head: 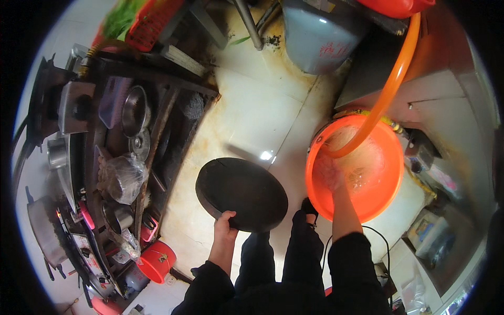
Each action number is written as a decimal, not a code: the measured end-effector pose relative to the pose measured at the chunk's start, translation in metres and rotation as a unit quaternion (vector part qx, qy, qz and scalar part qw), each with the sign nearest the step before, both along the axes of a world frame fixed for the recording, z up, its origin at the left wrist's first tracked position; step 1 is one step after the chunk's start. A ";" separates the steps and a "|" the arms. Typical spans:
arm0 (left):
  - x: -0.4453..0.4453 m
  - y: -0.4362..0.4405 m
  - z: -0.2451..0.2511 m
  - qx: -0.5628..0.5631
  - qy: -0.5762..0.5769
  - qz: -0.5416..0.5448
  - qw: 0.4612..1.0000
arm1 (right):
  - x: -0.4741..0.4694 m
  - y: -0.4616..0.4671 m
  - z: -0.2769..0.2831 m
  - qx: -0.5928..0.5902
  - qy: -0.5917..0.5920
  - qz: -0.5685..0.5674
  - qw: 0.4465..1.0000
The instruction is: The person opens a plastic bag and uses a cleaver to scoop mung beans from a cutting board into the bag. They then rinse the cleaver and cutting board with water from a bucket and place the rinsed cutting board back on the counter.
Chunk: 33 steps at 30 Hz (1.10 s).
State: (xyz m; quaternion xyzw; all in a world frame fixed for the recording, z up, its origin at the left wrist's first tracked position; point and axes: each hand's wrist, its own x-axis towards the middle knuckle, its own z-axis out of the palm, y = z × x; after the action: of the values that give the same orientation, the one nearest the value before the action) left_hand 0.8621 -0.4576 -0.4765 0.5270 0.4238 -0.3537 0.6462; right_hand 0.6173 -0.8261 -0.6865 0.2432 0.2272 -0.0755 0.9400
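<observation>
My left hand (225, 222) grips the near rim of a round, dark, thick board or lid (242, 195), its thumb resting on the upper face. The disc is held out over the tiled floor, in front of my legs. My right hand (330, 173) reaches into an orange plastic basin (395, 185) holding water; the hand is blurred under the splashing water, so its fingers cannot be made out. An orange hose (393, 94) curves down into the basin, its lower end close to my right hand.
Dark metal shelving (169, 106) on the left bears pans and a plastic bag (128, 177). A red bucket (157, 262) stands at its foot. Ahead is a grey-blue plastic bin (321, 43). Yellow piping (393, 125) runs behind the basin; a black cable (388, 244) lies at the right.
</observation>
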 end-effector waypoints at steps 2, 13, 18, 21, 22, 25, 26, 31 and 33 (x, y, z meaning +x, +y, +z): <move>-0.008 -0.005 0.013 0.000 -0.001 -0.005 1.000 | 0.027 0.021 0.062 -0.149 -0.149 -0.034 0.977; -0.005 -0.069 0.153 -0.055 -0.081 -0.084 0.992 | 0.250 0.151 0.242 -0.905 0.052 0.172 0.386; 0.005 -0.081 0.190 -0.039 -0.112 -0.143 0.983 | 0.172 0.094 0.174 -0.744 0.450 0.011 0.494; 0.004 -0.091 0.185 -0.026 -0.117 -0.142 0.983 | 0.088 0.053 0.111 -0.525 0.430 -0.085 0.730; 0.003 -0.093 0.181 -0.014 -0.120 -0.142 0.982 | 0.059 0.042 0.089 -0.439 0.411 -0.088 0.794; 0.001 -0.095 0.156 -0.008 -0.127 -0.146 0.981 | 0.010 0.031 0.024 -0.240 0.314 -0.055 0.917; 0.001 -0.092 0.146 0.004 -0.121 -0.144 0.982 | 0.001 0.029 0.005 -0.218 0.279 -0.051 0.934; -0.003 -0.076 0.096 0.030 -0.094 -0.120 0.988 | -0.024 0.028 -0.056 -0.252 0.359 0.011 0.899; -0.007 -0.070 0.084 0.044 -0.082 -0.106 0.990 | -0.025 0.015 -0.051 -0.223 0.308 0.035 0.924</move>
State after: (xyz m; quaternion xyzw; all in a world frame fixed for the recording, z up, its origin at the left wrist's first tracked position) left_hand 0.8551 -0.5281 -0.3923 0.6244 0.3258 -0.3567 0.6138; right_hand 0.5919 -0.8107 -0.7373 -0.0160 0.4914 -0.1620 0.8556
